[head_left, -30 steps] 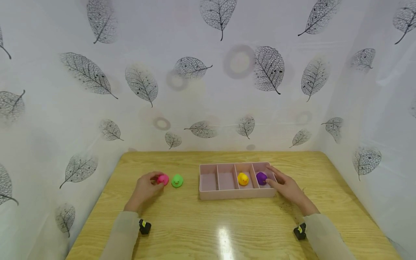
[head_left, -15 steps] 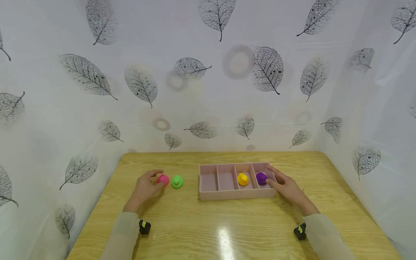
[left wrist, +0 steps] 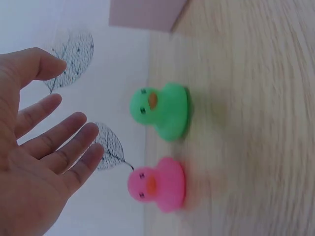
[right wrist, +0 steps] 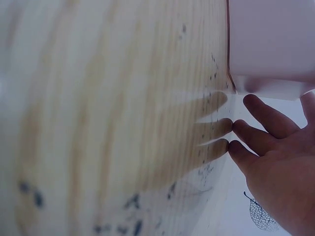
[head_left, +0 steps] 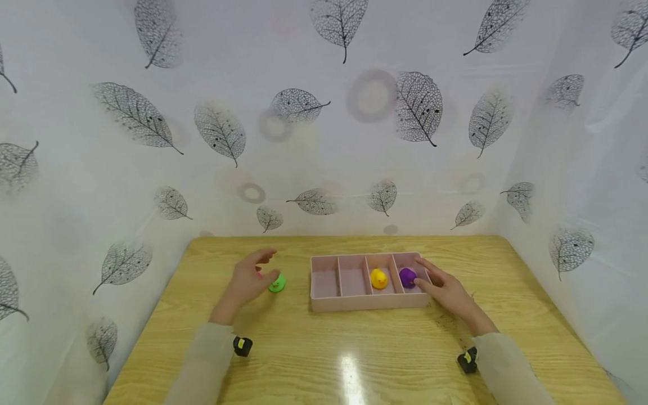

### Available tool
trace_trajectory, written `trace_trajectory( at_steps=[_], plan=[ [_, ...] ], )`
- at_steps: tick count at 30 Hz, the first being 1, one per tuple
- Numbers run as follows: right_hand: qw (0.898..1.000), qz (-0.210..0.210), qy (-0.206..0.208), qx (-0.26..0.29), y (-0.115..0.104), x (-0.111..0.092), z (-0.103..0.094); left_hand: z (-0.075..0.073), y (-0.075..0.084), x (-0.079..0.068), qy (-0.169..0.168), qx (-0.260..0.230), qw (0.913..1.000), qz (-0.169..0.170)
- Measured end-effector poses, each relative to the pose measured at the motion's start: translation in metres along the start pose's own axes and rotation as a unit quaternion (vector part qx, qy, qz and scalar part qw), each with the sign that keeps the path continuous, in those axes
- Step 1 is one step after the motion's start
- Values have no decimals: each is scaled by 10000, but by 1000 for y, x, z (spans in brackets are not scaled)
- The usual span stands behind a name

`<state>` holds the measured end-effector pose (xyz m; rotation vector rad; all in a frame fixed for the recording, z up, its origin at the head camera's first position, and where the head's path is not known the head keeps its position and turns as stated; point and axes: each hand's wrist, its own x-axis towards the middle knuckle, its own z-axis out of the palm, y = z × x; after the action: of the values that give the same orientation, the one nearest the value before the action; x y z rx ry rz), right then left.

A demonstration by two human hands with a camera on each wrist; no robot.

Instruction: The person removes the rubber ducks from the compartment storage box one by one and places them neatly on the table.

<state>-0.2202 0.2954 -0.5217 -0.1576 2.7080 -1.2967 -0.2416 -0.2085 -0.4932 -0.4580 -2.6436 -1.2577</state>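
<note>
My left hand (head_left: 249,281) is over the two rubber ducks at the left, fingers spread, holding nothing. In the left wrist view, the green rubber duck (left wrist: 165,110) and the pink rubber duck (left wrist: 160,186) stand side by side on the table, apart from the fingers. The head view shows the pink one mostly hidden behind the hand. My right hand (head_left: 448,289) rests at the right end of a pink divided box (head_left: 369,303), thumb and forefinger reaching over its rim. Inside the rightmost compartment sits a purple rubber duck (head_left: 407,278), close to the thumb tip.
A yellow rubber duck (head_left: 378,279) occupies the compartment beside the purple one. The two left compartments have bare floors. Wood-patterned table (head_left: 304,349) lies under everything, and a white leaf-printed curtain (head_left: 324,146) encloses its back and sides.
My left hand has opened its fingers off the pink duck, then moved right and slightly back, over the green duck. My right hand stays where it was.
</note>
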Motion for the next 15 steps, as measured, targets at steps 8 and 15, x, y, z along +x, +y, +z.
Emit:
trace_trajectory(
  at_steps=[8, 15],
  plan=[
    [10000, 40, 47, -68, 3, 1, 0, 18, 22, 11, -184, -66, 9991, 379],
    [10000, 17, 51, -76, 3, 1, -1, 32, 43, 20, -333, -263, 9983, 405]
  ],
)
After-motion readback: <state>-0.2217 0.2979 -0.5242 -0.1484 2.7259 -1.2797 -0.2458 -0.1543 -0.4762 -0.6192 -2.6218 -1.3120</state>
